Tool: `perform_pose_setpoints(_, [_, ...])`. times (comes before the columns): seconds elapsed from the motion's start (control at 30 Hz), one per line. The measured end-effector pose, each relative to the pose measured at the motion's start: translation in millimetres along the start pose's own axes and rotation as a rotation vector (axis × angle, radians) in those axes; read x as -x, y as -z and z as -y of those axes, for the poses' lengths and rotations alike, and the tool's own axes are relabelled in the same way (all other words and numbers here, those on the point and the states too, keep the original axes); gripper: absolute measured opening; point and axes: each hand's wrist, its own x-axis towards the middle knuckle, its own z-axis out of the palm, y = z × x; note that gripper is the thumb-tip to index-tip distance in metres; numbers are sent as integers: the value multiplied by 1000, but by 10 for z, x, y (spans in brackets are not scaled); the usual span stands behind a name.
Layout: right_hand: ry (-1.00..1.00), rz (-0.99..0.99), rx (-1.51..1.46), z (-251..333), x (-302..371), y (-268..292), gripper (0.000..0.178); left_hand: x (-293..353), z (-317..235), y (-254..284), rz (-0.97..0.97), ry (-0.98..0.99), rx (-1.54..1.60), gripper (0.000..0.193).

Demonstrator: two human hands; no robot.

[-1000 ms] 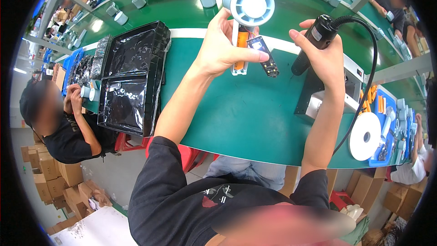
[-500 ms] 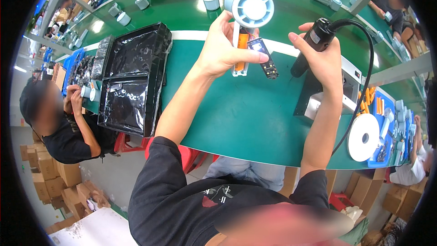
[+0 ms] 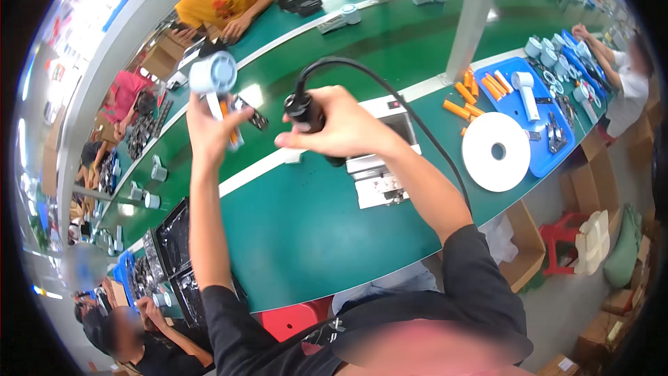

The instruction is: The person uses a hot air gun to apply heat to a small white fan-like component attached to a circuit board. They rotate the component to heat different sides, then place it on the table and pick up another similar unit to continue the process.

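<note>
My left hand [image 3: 207,129] is closed around the handle of a pale blue handheld fan [image 3: 214,73], raised above the far side of the bench. The handle is uncovered, showing an orange battery [image 3: 225,113] inside. A small dark circuit board [image 3: 257,117] sticks out beside it, near my thumb. In my right hand [image 3: 344,122] is a black electric screwdriver [image 3: 306,113], its cable [image 3: 424,122] arching over to the right. The screwdriver is apart from the fan, and its lower end is partly hidden. Motion blurs both hands slightly.
Right of my hands stands a white and silver machine [image 3: 381,191]. Beyond it are a white disc [image 3: 480,157], loose orange batteries [image 3: 459,108] and a blue tray [image 3: 504,69] of fan parts. Black trays [image 3: 174,237] lie at left. A metal post [image 3: 473,21] rises ahead; co-workers sit around.
The view has swung to the right, bringing the blue tray and disc further in. Both hands keep their hold on the fan and the screwdriver.
</note>
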Motion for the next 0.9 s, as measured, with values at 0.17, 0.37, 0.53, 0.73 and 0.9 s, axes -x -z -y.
perform_pose_setpoints(0.17, [23, 139, -35, -45, 177, 131, 46, -1099, -83, -804, 125, -115, -286, 83])
perform_pose_setpoints(0.37, [17, 283, -37, -54, 264, 394, 50, -2239, -129, -1806, 277, -231, -293, 85])
perform_pose_setpoints(0.53, [75, 276, -62, 12, 242, 559, 45, -2961, -416, -2440, 283, -402, -453, 85])
perform_pose_setpoints(0.73, [-14, 492, 26, -44, 216, 714, 44, -3539, -520, -3084, 301, -494, -515, 89])
perform_pose_setpoints(0.9, [12, 553, 161, -176, 200, 632, 41, -3378, -802, -3671, 373, -225, -278, 57])
